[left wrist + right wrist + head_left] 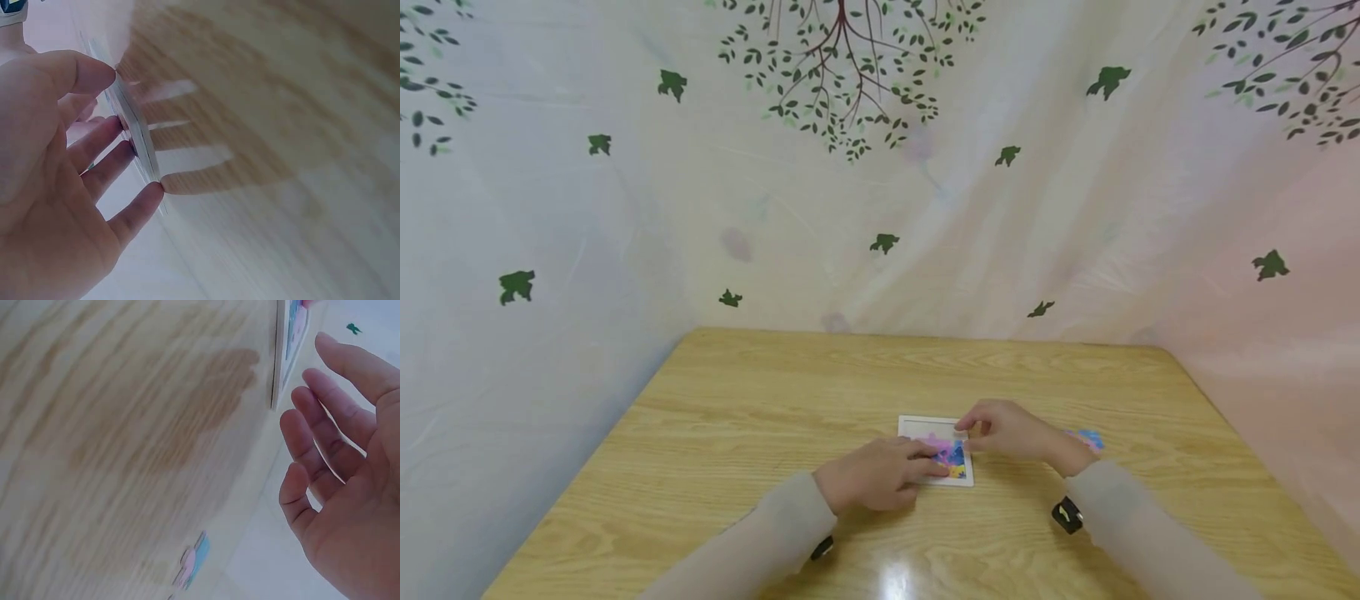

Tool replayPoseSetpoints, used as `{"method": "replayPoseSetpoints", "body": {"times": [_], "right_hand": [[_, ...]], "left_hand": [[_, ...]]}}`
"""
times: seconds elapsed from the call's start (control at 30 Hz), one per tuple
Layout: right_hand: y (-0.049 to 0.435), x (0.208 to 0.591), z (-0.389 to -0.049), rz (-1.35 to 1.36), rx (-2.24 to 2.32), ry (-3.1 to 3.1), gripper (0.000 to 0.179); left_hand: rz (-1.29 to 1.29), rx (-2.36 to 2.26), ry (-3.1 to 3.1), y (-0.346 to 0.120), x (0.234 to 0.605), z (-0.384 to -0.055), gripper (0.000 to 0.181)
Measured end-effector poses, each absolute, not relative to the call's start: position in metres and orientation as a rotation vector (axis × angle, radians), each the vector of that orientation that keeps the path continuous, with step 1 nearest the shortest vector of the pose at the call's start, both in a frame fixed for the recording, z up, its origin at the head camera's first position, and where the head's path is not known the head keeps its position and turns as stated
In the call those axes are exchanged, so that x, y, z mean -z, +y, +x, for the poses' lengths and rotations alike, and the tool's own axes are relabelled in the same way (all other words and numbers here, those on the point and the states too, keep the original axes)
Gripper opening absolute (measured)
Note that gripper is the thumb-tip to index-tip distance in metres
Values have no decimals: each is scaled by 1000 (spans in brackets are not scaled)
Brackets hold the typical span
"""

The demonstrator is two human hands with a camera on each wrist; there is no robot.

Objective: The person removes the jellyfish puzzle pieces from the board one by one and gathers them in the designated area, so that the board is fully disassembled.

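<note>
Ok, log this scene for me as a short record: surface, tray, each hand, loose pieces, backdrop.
Surface: wood-grain table
Tray: white-rimmed, flat on the table
Tray contents: colourful puzzle picture in the lower part, upper part pale
Left hand: laid over the tray's left side, touching it
Right hand: at the tray's upper right, no piece visible in it
Loose pieces: pink and blue, right of the tray, partly hidden in the head view, count unclear
Backdrop: pale cloth with green leaf shapes
</note>
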State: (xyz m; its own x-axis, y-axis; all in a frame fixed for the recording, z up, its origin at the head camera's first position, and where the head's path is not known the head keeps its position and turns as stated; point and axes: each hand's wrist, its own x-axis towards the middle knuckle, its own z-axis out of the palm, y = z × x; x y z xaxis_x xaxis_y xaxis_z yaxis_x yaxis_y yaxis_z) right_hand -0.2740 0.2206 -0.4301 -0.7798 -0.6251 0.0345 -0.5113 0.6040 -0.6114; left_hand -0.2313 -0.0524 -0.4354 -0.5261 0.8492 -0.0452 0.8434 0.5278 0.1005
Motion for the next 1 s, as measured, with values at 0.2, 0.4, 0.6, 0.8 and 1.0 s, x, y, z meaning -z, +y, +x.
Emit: {"method": "replayPoseSetpoints", "body": {"times": [0.2,0.4,0.6,0.8,1.0], "right_hand": [[209,439,-272,-986,845,2644,24],[205,440,-268,-962,826,2648,24],[203,441,-269,-948,842,2659,22],[201,444,-274,-930,878,2626,21],[200,444,-276,-923,945,2572,15]], "left_hand": [[1495,-103,2655,-54,436,-231,50],[1448,-116,2644,-55,440,-233,53],[1473,-95,2646,-56,437,-232,54],[1510,-45,2658,-55,432,-232,52],[1441,-47,2642,-53,432,-232,53]]}}
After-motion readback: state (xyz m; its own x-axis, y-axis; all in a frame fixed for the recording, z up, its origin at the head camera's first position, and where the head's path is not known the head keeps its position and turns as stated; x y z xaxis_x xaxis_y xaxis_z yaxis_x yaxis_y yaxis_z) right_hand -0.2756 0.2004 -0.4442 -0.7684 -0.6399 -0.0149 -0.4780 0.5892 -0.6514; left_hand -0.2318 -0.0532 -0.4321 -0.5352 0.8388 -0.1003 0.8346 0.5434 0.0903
